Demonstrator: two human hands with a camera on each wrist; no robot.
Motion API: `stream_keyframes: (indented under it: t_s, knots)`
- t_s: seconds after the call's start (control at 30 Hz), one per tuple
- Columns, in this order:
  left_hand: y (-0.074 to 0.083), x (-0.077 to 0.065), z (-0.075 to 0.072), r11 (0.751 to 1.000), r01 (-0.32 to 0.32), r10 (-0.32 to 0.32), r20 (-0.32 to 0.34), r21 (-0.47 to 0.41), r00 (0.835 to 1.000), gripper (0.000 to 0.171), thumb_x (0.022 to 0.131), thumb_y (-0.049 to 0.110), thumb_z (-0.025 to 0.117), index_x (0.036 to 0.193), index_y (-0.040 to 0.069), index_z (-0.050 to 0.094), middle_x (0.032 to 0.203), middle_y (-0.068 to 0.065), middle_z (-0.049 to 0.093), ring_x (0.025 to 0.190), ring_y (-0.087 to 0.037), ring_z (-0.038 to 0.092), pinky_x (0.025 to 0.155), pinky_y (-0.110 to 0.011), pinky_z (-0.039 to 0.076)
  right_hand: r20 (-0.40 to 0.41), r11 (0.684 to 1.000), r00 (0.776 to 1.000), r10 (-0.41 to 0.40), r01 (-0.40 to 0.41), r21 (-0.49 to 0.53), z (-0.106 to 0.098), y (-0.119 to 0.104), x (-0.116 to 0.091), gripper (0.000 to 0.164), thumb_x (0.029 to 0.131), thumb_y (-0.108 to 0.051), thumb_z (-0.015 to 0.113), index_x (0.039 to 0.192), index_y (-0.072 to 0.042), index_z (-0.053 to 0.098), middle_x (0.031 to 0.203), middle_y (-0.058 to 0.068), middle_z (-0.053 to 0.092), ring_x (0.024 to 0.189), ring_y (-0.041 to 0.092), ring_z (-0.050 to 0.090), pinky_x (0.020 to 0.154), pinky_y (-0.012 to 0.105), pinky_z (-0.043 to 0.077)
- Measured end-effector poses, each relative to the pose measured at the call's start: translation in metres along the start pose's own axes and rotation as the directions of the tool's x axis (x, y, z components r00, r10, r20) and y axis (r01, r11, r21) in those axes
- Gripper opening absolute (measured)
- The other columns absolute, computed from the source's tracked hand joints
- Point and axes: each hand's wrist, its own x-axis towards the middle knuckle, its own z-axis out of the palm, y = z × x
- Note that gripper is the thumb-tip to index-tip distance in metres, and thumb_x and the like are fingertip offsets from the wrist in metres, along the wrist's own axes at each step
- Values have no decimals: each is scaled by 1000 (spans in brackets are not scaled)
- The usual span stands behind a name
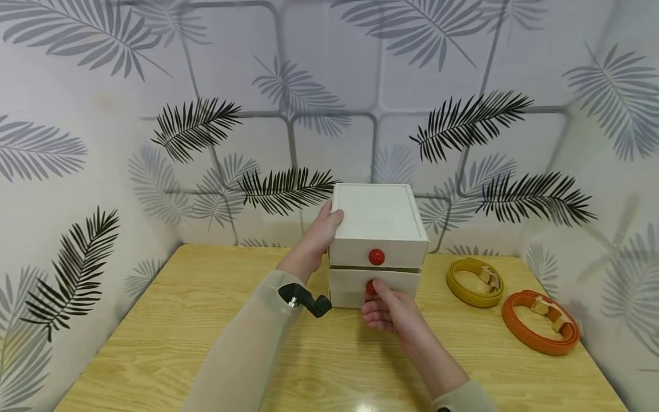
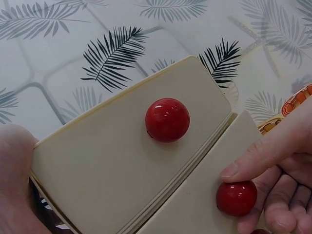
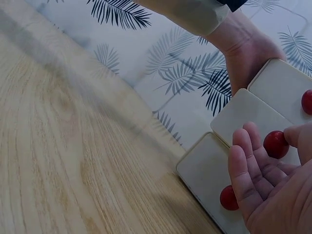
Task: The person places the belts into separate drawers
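A small white drawer cabinet [image 1: 378,212] stands on the table, its drawer fronts fitted with round red knobs. My left hand [image 1: 320,232] holds the cabinet's left side, thumb over the top edge. Lower down, my right hand [image 1: 388,309] pinches the middle drawer's knob [image 2: 236,198] between thumb and fingers. That middle drawer [image 3: 251,114] sits slightly forward, with a thin dark gap under the top drawer [image 2: 105,161]. The top knob [image 2: 167,120] is untouched. The bottom drawer [image 3: 204,161] and its knob [image 3: 228,198] show beneath in the right wrist view, partly covered by my right hand.
To the right of the cabinet lie a coiled yellow belt [image 1: 471,297] and a coiled orange belt [image 1: 538,343], both with gold-coloured buckles. The wood-grain table [image 1: 206,320] meets leaf-patterned walls [image 1: 329,143] at the back and sides.
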Motion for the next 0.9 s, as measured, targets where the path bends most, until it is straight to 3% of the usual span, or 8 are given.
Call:
stream_keyframes:
  t_s: [0.9]
  knots:
    - [3,1,0,1000,12,-12,-1,15,1000,67,119,44,39,179,31,12,183,-8,18,163,-36,23,127,-65,24,65,998,998,14,-9,-62,-4,1,-25,62,114,-55,58,122,3,76,89,8,78,79,19,75,77,33,63]
